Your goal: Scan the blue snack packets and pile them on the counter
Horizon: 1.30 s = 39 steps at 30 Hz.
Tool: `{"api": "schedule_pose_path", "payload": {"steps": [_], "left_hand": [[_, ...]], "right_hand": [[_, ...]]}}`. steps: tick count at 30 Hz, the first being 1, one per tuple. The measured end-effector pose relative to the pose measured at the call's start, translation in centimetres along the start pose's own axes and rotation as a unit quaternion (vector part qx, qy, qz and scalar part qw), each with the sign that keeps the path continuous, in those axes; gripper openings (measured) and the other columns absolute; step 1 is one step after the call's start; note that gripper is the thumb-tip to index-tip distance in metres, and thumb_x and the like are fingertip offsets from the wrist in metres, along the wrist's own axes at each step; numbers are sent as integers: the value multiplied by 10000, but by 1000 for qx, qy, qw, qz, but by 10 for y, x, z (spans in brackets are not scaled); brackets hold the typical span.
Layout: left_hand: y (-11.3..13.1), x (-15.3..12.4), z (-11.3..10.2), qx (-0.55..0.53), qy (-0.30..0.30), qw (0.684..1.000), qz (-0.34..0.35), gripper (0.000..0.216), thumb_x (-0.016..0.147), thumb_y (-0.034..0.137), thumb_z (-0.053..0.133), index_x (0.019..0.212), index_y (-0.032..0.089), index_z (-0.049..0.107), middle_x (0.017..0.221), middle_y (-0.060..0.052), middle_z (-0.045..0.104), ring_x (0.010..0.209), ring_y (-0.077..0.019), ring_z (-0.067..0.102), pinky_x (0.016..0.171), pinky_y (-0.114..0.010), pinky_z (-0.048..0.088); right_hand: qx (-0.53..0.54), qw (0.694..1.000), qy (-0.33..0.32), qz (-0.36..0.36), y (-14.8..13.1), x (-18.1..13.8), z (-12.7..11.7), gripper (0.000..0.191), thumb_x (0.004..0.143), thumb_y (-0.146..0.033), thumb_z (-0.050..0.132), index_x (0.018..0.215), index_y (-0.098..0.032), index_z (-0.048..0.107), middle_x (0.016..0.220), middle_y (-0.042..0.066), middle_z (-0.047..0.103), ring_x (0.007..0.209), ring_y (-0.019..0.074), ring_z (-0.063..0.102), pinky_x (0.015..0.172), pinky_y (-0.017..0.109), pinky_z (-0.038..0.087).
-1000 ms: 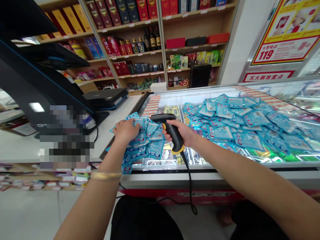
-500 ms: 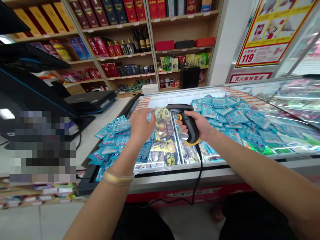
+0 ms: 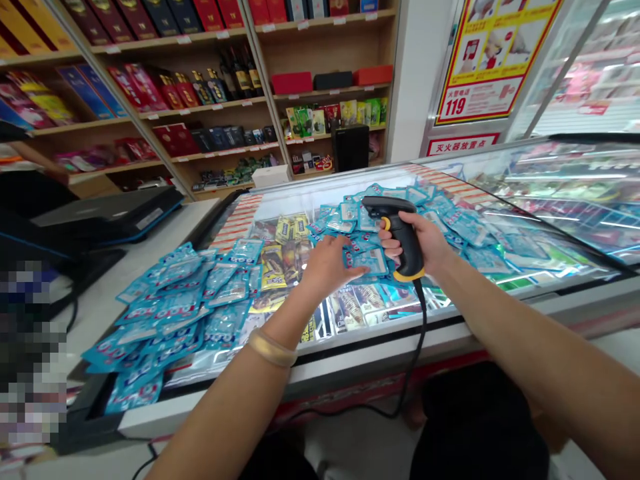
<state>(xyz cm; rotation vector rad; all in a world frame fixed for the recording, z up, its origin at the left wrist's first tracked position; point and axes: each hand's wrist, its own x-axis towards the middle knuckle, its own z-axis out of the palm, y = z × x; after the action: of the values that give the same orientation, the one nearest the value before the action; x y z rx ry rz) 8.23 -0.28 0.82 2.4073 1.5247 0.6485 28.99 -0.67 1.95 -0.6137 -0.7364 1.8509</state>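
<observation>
My right hand (image 3: 425,240) is wrapped round the grip of a black and yellow barcode scanner (image 3: 407,243), held above the glass with its head pointing left. From the scanner's base a black cable (image 3: 415,347) hangs down past the freezer's front edge. My left hand (image 3: 327,267), a gold bangle (image 3: 273,348) on its wrist, is over the near left edge of the right pile of blue packets (image 3: 465,223). Its thumb and fingers are apart, beside a blue packet (image 3: 373,261); whether the fingertips touch it is hidden. Another pile of blue packets (image 3: 170,300) lies to the left.
Both piles rest on the glass top of a chest freezer (image 3: 300,363), with yellow ice-cream packs (image 3: 274,267) visible beneath the glass. At left is a counter (image 3: 133,263) with a black device (image 3: 120,213). Stocked shelves (image 3: 200,107) stand behind, and part of another person (image 3: 40,167) shows at far left.
My left hand has moved right, from near the left pile to the right pile's edge. The scanner stays in my right hand. The camera view has swung, shifting the background left.
</observation>
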Motion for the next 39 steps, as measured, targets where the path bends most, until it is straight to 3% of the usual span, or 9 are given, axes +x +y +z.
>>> {"api": "schedule_pose_path", "payload": {"steps": [8, 14, 17, 19, 22, 24, 29, 32, 39], "left_hand": [[-3, -5, 6, -64, 26, 998, 1, 603, 637, 366, 881, 1180, 224, 663, 1216, -110, 525, 1052, -265, 611, 981, -432, 503], [-5, -5, 7, -180, 44, 982, -48, 641, 578, 244, 901, 1177, 225, 673, 1172, -94, 544, 803, -165, 594, 851, -414, 555], [-8, -7, -1, -295, 16, 950, -103, 688, 605, 213, 869, 1248, 219, 624, 1017, -61, 600, 697, -128, 569, 720, -370, 556], [-11, -10, -11, -374, -44, 915, -144, 671, 623, 202, 846, 1255, 212, 619, 837, -15, 605, 662, -130, 573, 647, -332, 540], [-18, -12, -28, -453, -154, 858, -186, 525, 631, 221, 827, 1138, 208, 692, 705, 3, 602, 622, -133, 582, 594, -311, 525], [-23, -11, -36, -489, -165, 835, -191, 446, 634, 230, 820, 1068, 200, 717, 707, -12, 626, 617, -134, 591, 613, -326, 529], [-26, -3, -34, -524, -12, 818, -236, 531, 639, 159, 786, 1154, 179, 659, 745, -14, 649, 625, -128, 601, 673, -348, 544], [-23, -1, -24, -476, 64, 844, -240, 502, 648, 164, 744, 1140, 170, 647, 816, -27, 675, 680, -150, 629, 671, -342, 555], [-29, 1, -1, -354, 151, 920, -77, 384, 704, 229, 704, 1075, 167, 630, 1078, -97, 712, 1053, -238, 659, 908, -383, 533]], "right_hand": [[-16, 1000, -7, -8, 3, -1, 8, 180, 867, -338, 586, 887, -159, 583, 682, 14, 523, 514, 100, 403, 428, 203, 394], [-9, 1000, 1, -4, 2, -3, 6, 175, 854, -328, 584, 890, -157, 587, 688, 19, 522, 508, 100, 400, 421, 199, 392], [-10, 1000, 0, -7, 2, -3, 6, 182, 847, -328, 584, 894, -152, 587, 688, 19, 515, 512, 98, 404, 419, 193, 385], [-14, 1000, -2, -10, 2, -3, 5, 179, 846, -333, 588, 895, -160, 582, 689, 18, 515, 514, 102, 403, 418, 199, 381], [-16, 1000, -6, -15, 3, -3, 5, 187, 842, -343, 597, 901, -167, 578, 690, 17, 518, 517, 106, 403, 420, 206, 377], [-14, 1000, -6, -15, 2, -3, 4, 193, 834, -341, 605, 902, -163, 579, 691, 18, 520, 518, 104, 403, 423, 206, 375], [-12, 1000, -5, -13, 2, -5, 6, 182, 814, -326, 615, 885, -160, 592, 696, 21, 523, 522, 105, 393, 419, 208, 365], [-28, 999, -15, -11, 3, -7, 7, 188, 816, -337, 613, 880, -161, 597, 698, 22, 520, 518, 108, 391, 420, 219, 366], [-62, 994, -82, 38, 10, -7, 8, 209, 798, -341, 632, 865, -148, 587, 704, 21, 508, 512, 102, 396, 417, 219, 369]]}}
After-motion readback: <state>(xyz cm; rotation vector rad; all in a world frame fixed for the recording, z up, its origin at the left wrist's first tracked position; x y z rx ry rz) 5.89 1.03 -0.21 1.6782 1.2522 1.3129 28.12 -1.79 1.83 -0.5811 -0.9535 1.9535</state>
